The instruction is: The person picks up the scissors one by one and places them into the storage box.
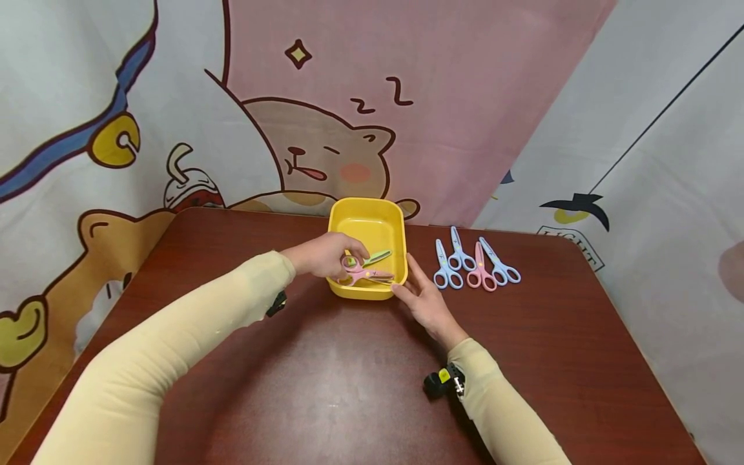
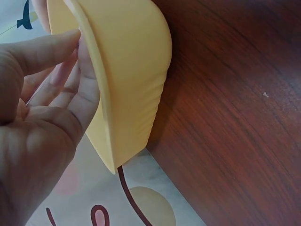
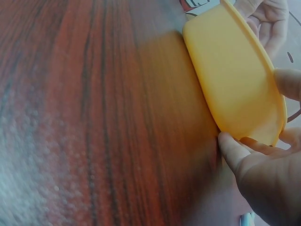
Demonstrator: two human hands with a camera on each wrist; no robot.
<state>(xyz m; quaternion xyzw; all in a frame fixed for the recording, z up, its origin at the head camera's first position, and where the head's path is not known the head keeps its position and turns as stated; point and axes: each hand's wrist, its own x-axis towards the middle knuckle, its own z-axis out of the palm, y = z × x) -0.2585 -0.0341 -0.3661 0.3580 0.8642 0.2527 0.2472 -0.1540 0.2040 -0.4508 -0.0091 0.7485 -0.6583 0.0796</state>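
My left hand reaches over the near left side of the yellow bin, fingers curved down inside. Its fingertips are at the handles of a green pair of scissors and a pink pair of scissors, which lie crossed in the bin. In the left wrist view, the thumb and fingers of the left hand bend close together, and the bin's wall hides what they touch. My right hand grips the bin's near right corner. In the right wrist view its thumb is at the rim, other fingers low on the wall.
Right of the bin, several scissors lie side by side on the brown table: blue ones and a pink one. A cartoon-printed curtain hangs right behind the table's back edge.
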